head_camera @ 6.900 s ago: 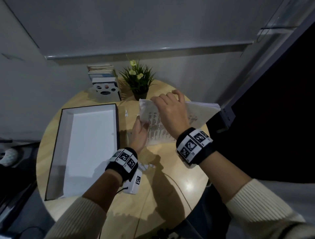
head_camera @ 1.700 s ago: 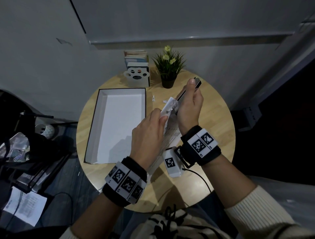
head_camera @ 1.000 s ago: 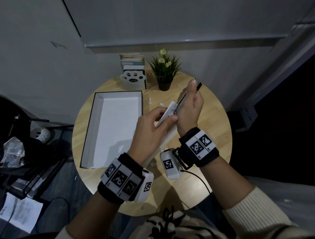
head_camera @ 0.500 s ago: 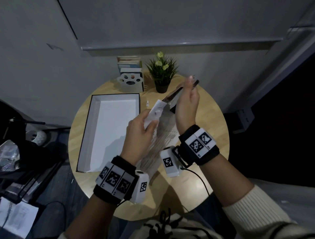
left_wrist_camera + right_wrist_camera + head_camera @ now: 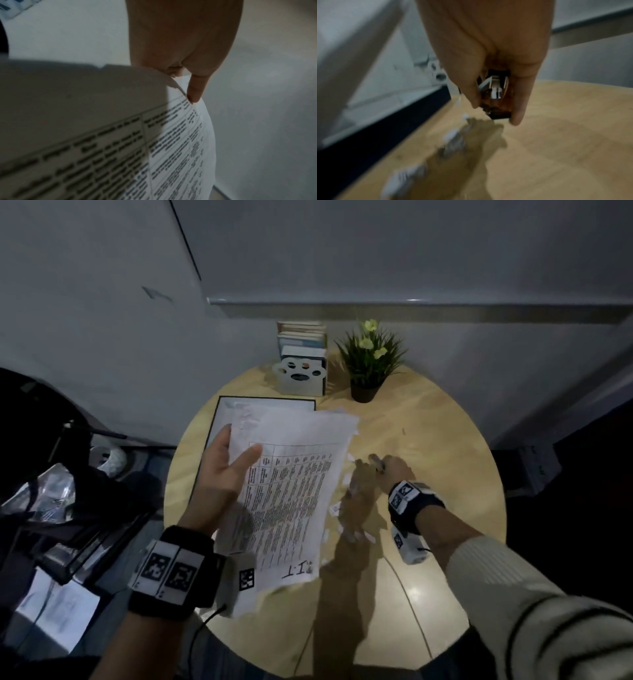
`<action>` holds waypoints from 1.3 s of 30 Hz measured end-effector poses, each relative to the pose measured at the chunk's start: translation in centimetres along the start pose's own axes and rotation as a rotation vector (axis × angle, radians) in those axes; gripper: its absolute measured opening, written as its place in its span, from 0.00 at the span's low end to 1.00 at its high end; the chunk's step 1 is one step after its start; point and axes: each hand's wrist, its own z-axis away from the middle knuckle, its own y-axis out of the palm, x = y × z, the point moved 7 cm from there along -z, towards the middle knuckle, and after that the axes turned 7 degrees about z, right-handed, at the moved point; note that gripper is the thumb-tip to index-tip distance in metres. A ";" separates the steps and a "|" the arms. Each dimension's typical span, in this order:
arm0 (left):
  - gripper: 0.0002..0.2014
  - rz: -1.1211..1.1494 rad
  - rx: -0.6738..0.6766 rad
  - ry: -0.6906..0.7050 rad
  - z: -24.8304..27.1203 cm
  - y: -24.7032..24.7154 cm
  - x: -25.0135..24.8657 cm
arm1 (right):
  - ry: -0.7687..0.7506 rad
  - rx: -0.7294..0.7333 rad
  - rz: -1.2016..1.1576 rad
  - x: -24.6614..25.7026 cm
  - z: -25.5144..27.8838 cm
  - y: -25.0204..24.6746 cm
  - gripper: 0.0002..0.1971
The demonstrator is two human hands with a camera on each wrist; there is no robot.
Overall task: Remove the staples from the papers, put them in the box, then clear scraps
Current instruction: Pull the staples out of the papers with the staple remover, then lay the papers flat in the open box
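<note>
Head view, papers [image 5: 291, 494] now lifted over box [image 5: 219, 419] in left hand's [image 5: 222, 474] grip, right hand [image 5: 390, 470] lowered to bench [image 5: 428, 446] clutching staple remover [image 5: 496, 100], page marked "1.1".

- Round pale-wood bench [image 5: 428, 440] against the wall; shallow white rectangular box with dark rim [image 5: 219, 419] on its left half.
- Stack of printed white paper sheets [image 5: 294, 484] held above the bench, over the box's right part, in the left hand [image 5: 222, 470].
- Right hand [image 5: 390, 470] low over the bench, right of the sheets, holding a small dark staple remover [image 5: 496, 97].
- Small white paper scraps [image 5: 359, 537] on the bench between sheets and right hand.
- White paw-cutout book holder [image 5: 301, 378] behind the box; small potted green plant [image 5: 370, 361] just right of it.
</note>
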 end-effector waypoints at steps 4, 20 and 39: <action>0.13 0.036 0.004 -0.001 -1.1 -1.2 0.2 | -0.080 0.026 0.163 1.8 -2.5 3.8 0.09; 0.15 0.245 -0.105 0.004 -5.8 -4.0 -0.7 | -0.430 0.395 -1.061 8.9 8.3 -2.4 0.15; 0.14 -0.408 -0.162 -0.427 -1.5 -12.7 19.4 | -0.083 0.079 -0.544 15.8 5.3 5.2 0.19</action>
